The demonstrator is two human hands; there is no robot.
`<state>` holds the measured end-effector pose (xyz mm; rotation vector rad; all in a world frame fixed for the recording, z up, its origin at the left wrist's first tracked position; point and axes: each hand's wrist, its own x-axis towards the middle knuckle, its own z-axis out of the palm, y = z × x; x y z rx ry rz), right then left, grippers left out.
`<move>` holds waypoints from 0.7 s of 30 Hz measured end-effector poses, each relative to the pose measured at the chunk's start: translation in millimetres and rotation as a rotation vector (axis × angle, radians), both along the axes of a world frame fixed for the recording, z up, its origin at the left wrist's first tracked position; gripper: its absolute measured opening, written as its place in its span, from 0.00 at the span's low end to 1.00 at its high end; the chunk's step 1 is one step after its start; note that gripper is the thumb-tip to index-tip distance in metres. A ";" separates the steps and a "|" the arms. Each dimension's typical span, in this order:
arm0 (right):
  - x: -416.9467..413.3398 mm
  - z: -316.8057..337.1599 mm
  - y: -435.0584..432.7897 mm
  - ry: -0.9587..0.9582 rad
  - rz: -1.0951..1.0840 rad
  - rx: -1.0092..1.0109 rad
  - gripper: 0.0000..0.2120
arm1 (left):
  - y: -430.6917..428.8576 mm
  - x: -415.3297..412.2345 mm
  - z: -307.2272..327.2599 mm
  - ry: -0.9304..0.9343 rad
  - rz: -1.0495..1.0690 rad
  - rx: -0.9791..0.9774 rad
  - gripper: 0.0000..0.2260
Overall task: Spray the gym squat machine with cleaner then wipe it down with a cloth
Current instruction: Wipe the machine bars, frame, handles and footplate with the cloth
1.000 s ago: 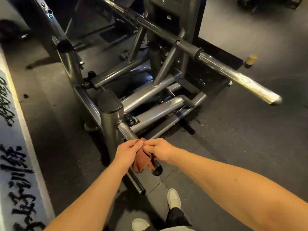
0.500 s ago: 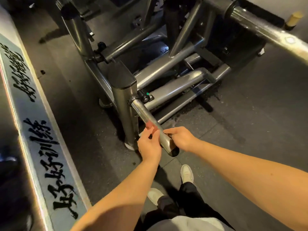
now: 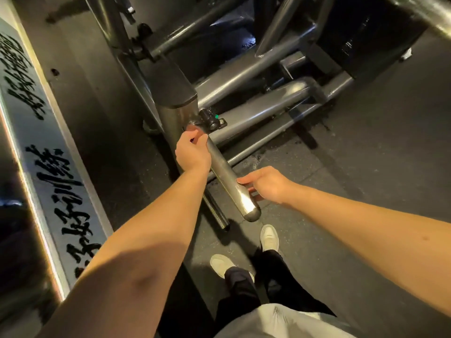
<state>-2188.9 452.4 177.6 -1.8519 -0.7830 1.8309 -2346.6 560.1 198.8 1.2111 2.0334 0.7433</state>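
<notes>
The squat machine (image 3: 244, 76) is a grey steel frame on dark rubber flooring. A short chrome peg (image 3: 227, 176) sticks out from its near upright post (image 3: 175, 118) toward me. My left hand (image 3: 192, 152) is closed around the peg right next to the post, pressing a brown cloth (image 3: 192, 128) of which only a small edge shows above the fingers. My right hand (image 3: 266, 185) holds the peg near its free end, thumb on top and fingers underneath. No spray bottle is in view.
A thinner dark bar (image 3: 217, 215) runs below the peg toward my white shoes (image 3: 268, 237). A long chrome bar (image 3: 427, 13) crosses the top right. A pale strip with black brush lettering (image 3: 36, 142) runs along the left.
My left hand has slid the cloth up the peg from its free end to the post. My right hand let go of the cloth and stayed at the peg's end. The view moved closer.
</notes>
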 end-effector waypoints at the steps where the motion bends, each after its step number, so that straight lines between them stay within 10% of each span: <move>1: 0.4 0.7 -1.0 0.007 0.029 -0.002 0.11 | -8.3 -0.5 0.4 0.005 -0.009 0.000 0.11; 11: 4.2 17.6 -5.2 0.006 0.179 -0.013 0.16 | -167.4 25.0 9.9 -0.095 -0.145 -0.193 0.03; 21: -19.4 88.0 12.2 0.096 0.072 0.259 0.07 | -117.6 -14.1 71.1 -0.161 -0.183 -0.233 0.16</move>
